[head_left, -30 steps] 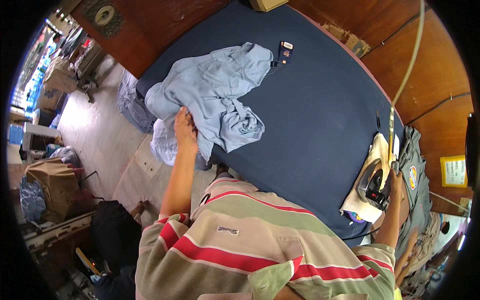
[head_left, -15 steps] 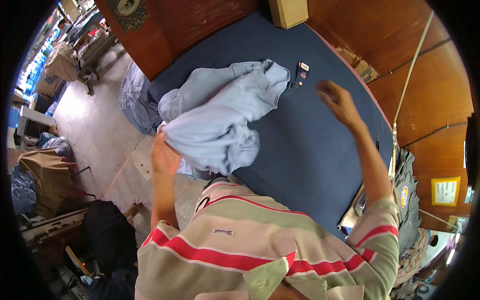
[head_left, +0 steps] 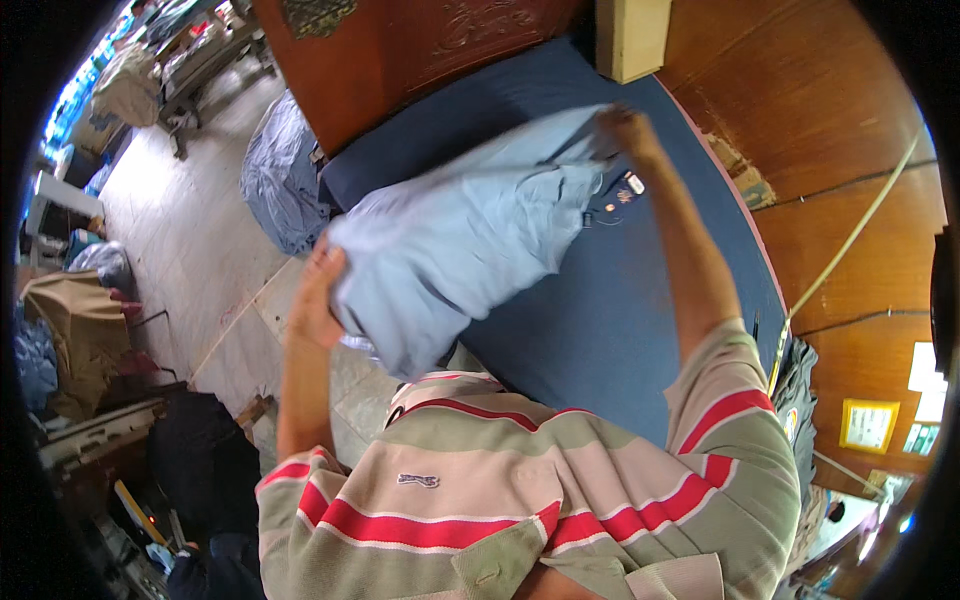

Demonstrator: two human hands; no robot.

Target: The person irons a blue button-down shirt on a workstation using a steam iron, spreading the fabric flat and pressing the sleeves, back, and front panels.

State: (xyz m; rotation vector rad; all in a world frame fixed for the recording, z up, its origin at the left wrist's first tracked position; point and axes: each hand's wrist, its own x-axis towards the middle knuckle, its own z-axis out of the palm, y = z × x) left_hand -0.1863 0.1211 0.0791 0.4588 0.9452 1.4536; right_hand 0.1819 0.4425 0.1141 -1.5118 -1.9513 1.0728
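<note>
A light blue garment [head_left: 470,230] stretches between my two hands above a table covered in dark blue cloth [head_left: 620,330]; its exact kind is unclear. At its near left end, my left hand [head_left: 318,290] grips the edge, thumb and fingers closed on the fabric. My right hand [head_left: 625,132], blurred by motion, is closed on the far right corner. A dark tag [head_left: 625,190] dangles on a string by the garment's right edge, over the cloth.
More blue-grey clothing [head_left: 285,175] hangs off the table's left side. A carved wooden panel [head_left: 430,50] and a cream box [head_left: 637,40] stand at the far edge. Wooden panelling [head_left: 800,90] borders the right. Brown cloth [head_left: 75,340] is piled at the left.
My right hand has moved left and away from me, taking hold of the garment's far corner. The garment is now lifted and spread out, where it lay bunched before.
</note>
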